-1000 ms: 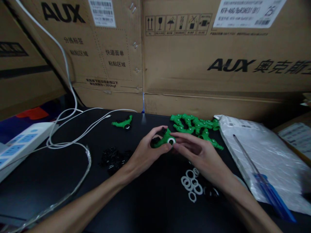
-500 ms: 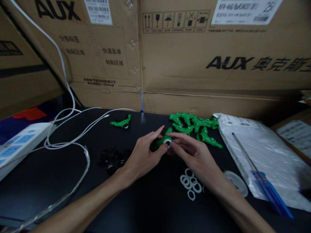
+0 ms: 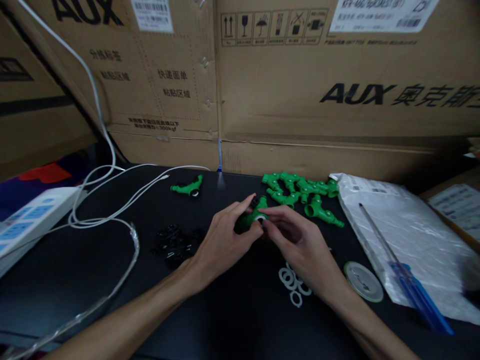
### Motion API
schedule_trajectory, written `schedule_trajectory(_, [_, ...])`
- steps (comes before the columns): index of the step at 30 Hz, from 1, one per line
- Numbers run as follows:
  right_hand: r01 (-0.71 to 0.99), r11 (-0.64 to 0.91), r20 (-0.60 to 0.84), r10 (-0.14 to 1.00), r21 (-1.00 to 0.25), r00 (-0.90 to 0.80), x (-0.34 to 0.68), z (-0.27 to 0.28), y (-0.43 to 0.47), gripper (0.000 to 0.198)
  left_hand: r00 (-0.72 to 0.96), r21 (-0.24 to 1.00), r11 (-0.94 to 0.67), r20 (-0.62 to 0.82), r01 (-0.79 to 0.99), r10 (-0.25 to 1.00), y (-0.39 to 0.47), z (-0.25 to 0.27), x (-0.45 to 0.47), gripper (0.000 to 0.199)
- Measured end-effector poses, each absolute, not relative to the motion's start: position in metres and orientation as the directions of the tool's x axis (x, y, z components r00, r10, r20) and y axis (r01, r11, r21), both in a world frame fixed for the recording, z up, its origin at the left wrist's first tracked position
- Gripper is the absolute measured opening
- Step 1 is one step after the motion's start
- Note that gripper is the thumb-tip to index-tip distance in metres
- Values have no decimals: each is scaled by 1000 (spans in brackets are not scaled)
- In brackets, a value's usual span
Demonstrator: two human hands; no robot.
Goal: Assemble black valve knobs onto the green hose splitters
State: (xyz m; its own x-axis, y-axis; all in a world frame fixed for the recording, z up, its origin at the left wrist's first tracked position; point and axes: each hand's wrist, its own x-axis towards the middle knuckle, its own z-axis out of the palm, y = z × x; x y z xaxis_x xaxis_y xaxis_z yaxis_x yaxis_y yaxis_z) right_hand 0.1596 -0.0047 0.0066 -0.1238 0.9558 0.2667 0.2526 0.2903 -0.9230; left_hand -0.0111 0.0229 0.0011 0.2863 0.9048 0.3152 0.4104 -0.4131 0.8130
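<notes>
My left hand (image 3: 227, 232) is closed around a green Y-shaped hose connector (image 3: 247, 220), its thumb at the connector's round opening. A white ring washer (image 3: 261, 218) shows at that opening, partly covered by fingertips. My right hand (image 3: 296, 235) is closed on the same connector from the right, with its thumb and fingers at the washer. A small black part (image 3: 255, 202) sits on the connector's upper side, half hidden by my left fingers. Below my right hand lie several loose white washers (image 3: 288, 278). Left of my left hand is a pile of small black parts (image 3: 174, 242).
More green connectors (image 3: 287, 187) lie at the back right, and a single green connector (image 3: 189, 187) at the back left. A blue-handled screwdriver (image 3: 416, 290) rests on a white plastic package (image 3: 360, 210), near a round disc (image 3: 363, 281). Cables (image 3: 137, 242) and a power strip (image 3: 33, 220) occupy the left.
My right hand has moved slightly left and its fingers now cover more of the washer at the opening. The round disc shows more fully. My left hand keeps its hold.
</notes>
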Motion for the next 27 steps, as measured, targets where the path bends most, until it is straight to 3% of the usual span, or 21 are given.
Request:
schedule_trajectory(23, [249, 279, 264, 960, -927, -94, 156, 7, -8, 12, 298, 809, -406, 299, 425, 907, 20, 3, -10, 54])
schedule_trajectory(27, [271, 277, 236, 956, -922, -175, 168, 19, -2, 20, 264, 867, -338, 252, 367, 931, 21, 3, -11, 53])
